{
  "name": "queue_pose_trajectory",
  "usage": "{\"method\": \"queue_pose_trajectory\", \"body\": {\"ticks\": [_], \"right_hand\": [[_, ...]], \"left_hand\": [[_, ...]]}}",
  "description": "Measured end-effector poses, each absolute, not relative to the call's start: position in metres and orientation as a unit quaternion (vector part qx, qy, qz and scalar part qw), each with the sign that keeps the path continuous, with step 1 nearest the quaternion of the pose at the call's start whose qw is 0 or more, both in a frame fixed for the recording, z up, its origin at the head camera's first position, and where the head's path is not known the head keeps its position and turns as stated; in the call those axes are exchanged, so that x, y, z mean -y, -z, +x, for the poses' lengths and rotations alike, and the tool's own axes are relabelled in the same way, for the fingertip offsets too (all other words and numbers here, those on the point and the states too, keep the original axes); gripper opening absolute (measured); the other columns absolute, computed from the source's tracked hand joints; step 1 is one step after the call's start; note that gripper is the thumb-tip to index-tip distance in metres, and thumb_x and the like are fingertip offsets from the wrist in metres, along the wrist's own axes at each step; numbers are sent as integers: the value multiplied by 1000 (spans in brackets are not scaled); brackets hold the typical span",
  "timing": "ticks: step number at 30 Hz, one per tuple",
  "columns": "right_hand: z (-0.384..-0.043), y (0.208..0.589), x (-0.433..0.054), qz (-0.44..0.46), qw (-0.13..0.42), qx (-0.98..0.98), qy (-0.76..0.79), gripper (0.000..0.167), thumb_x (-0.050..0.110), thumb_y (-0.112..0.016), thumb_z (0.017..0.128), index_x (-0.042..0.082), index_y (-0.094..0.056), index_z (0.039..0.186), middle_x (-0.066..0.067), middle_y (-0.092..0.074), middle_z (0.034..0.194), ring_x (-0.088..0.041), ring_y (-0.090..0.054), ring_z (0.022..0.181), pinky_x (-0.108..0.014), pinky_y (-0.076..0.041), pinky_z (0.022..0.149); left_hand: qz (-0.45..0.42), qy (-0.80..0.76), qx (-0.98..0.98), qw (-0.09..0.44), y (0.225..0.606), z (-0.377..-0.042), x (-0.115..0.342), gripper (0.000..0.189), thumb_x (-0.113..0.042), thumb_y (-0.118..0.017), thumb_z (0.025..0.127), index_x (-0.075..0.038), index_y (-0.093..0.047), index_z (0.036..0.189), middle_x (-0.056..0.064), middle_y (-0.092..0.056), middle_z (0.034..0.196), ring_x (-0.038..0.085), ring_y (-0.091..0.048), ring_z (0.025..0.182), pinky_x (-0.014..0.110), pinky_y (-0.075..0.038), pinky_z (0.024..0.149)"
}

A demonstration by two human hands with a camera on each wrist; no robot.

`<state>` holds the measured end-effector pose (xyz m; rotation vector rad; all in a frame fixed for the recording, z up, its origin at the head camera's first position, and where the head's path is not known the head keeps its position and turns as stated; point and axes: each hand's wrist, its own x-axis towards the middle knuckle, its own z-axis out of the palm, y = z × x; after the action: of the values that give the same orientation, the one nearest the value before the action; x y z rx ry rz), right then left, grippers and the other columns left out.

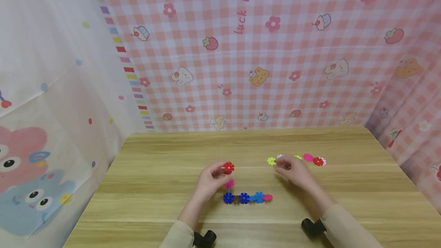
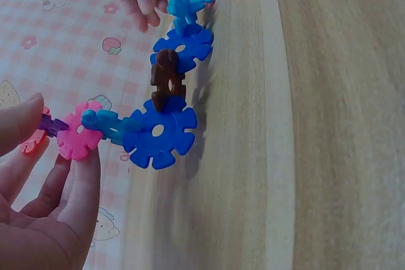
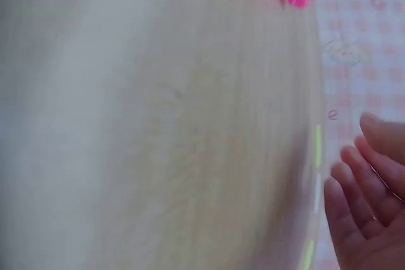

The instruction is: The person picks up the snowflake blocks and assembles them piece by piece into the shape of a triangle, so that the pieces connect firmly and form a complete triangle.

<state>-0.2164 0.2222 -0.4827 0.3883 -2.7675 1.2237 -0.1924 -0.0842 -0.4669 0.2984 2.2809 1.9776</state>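
My left hand point(image 1: 208, 183) pinches one end of a chain of interlocking plastic snowflake discs. In the left wrist view its thumb and fingers are around a red disc point(image 2: 30, 145), a purple disc point(image 2: 54, 123) and a pink disc point(image 2: 74, 143). From there the chain bends at a dark blue disc point(image 2: 180, 140) and runs along the table through a brown disc point(image 2: 161, 86), more blue ones and a pink end disc point(image 1: 268, 197). My right hand point(image 1: 296, 171) holds nothing; its fingers, loosely bent, hover at a row of loose discs and partly hide it.
Beyond the right hand lie a yellow-green disc point(image 1: 271, 161), a pink disc point(image 1: 307, 157), a red disc point(image 1: 317, 162) and a white one point(image 1: 324, 160) on the wooden table point(image 1: 155, 171). Checked pink cloth point(image 1: 234, 64) hangs behind the table's back edge.
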Motion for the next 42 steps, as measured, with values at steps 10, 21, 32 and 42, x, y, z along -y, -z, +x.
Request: {"method": "queue_pose_trajectory", "body": {"ticks": [10,21,32,42], "right_hand": [[-241,490,-214,79,16,939,-335,40,14,-75,87,-1,-66,123,0,-58,75,-16,-50,67,-30,-43,57],[-237,489,-211,90,-3,934,-346,24,7,-78,81,1,-68,101,-3,-55,76,-18,-49,70,-32,-43,61],[-222,486,-207,122,15,922,-367,16,1,-73,84,9,-61,92,0,-61,80,-17,-57,76,-36,-49,71],[-209,458,-175,101,9,854,-511,12,7,-72,90,1,-69,100,-4,-68,86,-17,-62,77,-30,-54,69]], "left_hand": [[87,-647,-757,43,466,-191,82,49,-3,-76,84,3,-60,130,19,-69,108,29,-67,96,34,-57,83],[94,-671,-735,34,464,-189,78,51,0,-75,85,1,-59,134,22,-68,108,29,-68,94,31,-58,78],[90,-670,-736,26,461,-188,76,54,0,-76,83,-4,-60,134,20,-68,109,30,-67,96,29,-57,80],[94,-651,-753,17,464,-188,74,49,-5,-75,86,-4,-61,133,17,-69,109,26,-66,95,29,-57,80]]}}
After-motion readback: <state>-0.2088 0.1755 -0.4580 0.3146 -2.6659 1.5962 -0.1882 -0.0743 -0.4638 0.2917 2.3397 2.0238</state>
